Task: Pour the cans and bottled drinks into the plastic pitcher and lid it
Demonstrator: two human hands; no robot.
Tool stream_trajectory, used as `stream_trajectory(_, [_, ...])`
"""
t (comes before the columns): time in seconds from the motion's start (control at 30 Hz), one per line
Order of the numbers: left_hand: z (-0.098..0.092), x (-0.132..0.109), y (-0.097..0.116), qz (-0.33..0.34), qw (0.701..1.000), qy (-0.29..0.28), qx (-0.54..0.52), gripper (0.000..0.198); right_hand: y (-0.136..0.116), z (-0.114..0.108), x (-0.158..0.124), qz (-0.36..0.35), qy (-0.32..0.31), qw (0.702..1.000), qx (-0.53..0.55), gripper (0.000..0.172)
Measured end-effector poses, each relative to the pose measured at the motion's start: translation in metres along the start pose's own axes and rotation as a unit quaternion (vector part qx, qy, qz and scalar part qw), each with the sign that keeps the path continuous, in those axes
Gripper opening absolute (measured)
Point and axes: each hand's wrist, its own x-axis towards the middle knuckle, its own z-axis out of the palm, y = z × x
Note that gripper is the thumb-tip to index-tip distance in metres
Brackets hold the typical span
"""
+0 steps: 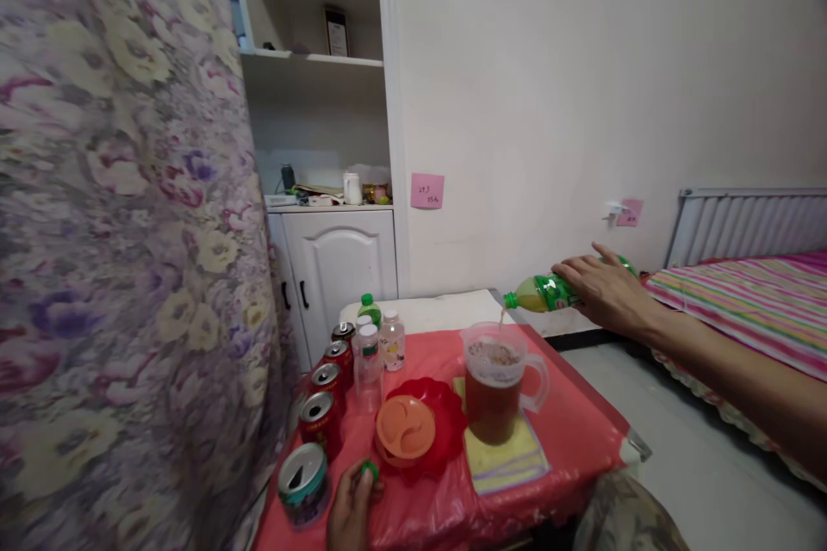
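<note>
My right hand is wrapped round a green-labelled bottle tipped on its side, its mouth pointing left. A thin stream falls from it into a clear plastic pitcher of brown, foamy liquid, which stands on a yellow cloth. Near the table's front edge, my left hand pinches a small green cap. Beside that hand are an open teal-and-silver can on the left and an orange divided dish resting on a red scalloped plate.
Several opened red cans line the left side of the red-covered table. Clear bottles and a green bottle stand at the back. A floral curtain hangs left; a striped bed is at right.
</note>
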Motion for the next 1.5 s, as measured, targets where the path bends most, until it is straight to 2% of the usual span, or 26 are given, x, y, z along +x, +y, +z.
stream_trajectory(0.67, [0.003, -0.004, 0.01, -0.007, 1.0, 0.009, -0.011, 0.072, -0.01, -0.001, 0.012, -0.039, -0.028, 0.999, 0.006, 0.048])
stream_trajectory(1.07, [0.005, -0.007, 0.012, -0.006, 1.0, 0.01, -0.011, 0.072, -0.012, 0.007, 0.016, -0.092, 0.001, 0.996, 0.005, 0.048])
stream_trajectory(1.27, [0.005, -0.006, 0.011, -0.002, 1.0, 0.013, -0.003, 0.071, -0.015, 0.0, 0.024, -0.117, 0.015, 0.993, 0.003, 0.04])
stream_trajectory(1.5, [0.005, -0.007, 0.012, -0.002, 1.0, 0.012, -0.008, 0.073, -0.033, -0.018, 0.038, -0.148, 0.012, 0.988, -0.04, 0.032])
